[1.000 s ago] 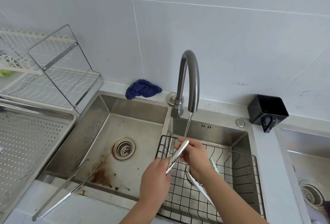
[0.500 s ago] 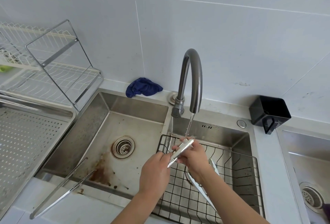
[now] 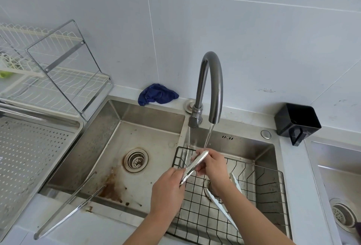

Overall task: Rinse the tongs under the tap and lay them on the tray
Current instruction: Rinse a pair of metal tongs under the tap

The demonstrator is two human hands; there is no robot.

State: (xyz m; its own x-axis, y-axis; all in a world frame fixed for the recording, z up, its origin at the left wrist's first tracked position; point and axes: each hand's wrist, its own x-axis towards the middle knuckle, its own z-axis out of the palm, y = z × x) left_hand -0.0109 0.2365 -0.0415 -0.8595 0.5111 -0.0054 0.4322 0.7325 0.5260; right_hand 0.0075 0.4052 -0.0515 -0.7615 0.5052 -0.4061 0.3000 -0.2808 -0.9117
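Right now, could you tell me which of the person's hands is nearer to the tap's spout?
The right hand: it is directly beneath the spout. The left hand is lower, leftward.

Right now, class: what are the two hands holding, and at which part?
Both hold the metal tongs. The left hand grips the lower end; the right hand holds the upper end, under the tap water.

You're standing in a home kitchen, pretty clearly: stainless double-bowl sink with a gooseneck tap running, white tiled wall behind the tap, wire dish rack off to the sink's left, blue rag just left of the tap's base.
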